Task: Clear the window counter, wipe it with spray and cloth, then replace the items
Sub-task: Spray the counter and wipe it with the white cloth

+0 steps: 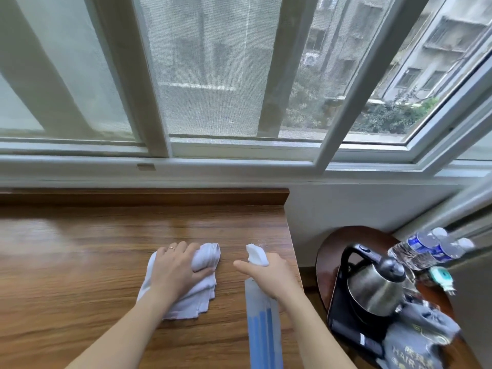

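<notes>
My left hand [174, 272] is wrapped around the white cloth [186, 286], pressing it onto the wooden worktop [80, 262] under the window. My right hand [269, 275] is gripping the spray bottle [262, 320] near the worktop's right edge, nozzle facing the window. The kettle [378, 283] and water bottles [426, 249] are off on the side table [332, 249] to the right.

Only the grey bag [415, 342] on the side table, well right of the right hand's fingers [241, 265], reads "HAIR"; the water bottles' [426, 246] blue labels are too blurred.
</notes>
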{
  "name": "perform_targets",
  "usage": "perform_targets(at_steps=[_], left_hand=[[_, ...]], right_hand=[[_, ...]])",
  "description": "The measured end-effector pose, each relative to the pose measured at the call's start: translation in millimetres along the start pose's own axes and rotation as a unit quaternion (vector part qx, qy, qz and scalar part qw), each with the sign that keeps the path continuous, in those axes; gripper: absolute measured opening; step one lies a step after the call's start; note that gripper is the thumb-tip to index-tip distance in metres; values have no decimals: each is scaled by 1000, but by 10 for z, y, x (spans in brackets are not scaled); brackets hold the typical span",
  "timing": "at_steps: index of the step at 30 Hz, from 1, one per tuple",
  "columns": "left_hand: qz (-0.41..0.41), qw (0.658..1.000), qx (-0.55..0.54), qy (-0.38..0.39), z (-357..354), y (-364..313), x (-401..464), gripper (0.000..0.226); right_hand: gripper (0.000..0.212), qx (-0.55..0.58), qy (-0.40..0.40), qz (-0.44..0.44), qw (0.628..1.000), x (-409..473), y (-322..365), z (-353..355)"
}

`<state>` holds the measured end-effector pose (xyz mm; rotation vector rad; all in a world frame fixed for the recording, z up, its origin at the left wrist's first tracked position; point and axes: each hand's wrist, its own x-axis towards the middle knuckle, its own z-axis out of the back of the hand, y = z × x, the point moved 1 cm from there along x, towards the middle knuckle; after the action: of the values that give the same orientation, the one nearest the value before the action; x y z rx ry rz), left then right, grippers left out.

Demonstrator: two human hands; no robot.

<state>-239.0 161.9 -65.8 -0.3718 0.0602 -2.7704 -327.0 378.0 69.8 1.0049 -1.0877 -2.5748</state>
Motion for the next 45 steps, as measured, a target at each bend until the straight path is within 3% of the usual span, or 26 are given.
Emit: perform_targets(at_steps=[4,10,25,29,33,36,45], left_hand=[[9,1000,-2,-9,-1,-14,-16,67],[18,1000,8,-3,-11,-12,-22,68],[3,1000,4,-1,-38,-10,19,68],[1,1000,2,-1,-73,-30,116,67],[0,1000,8,3,-129,-75,383,68],[7,1000,17,22,-173,-102,690,70],[70,986,69,132,-112,-166,1338,69]], right_hand=[[57,-15,-3,-11,1000,10,-12,7],[46,-16,-2,-16,1000,-2,-66,59],[57,-24,-1,-14,1000,55,-139,108],[46,-39,13,-15,999,140,-123,87],[56,-10,18,-17,1000,227,-89,104],[43,-10,21,-6,1000,277,-55,135],[40,37,25,32,998,293,6,264]])
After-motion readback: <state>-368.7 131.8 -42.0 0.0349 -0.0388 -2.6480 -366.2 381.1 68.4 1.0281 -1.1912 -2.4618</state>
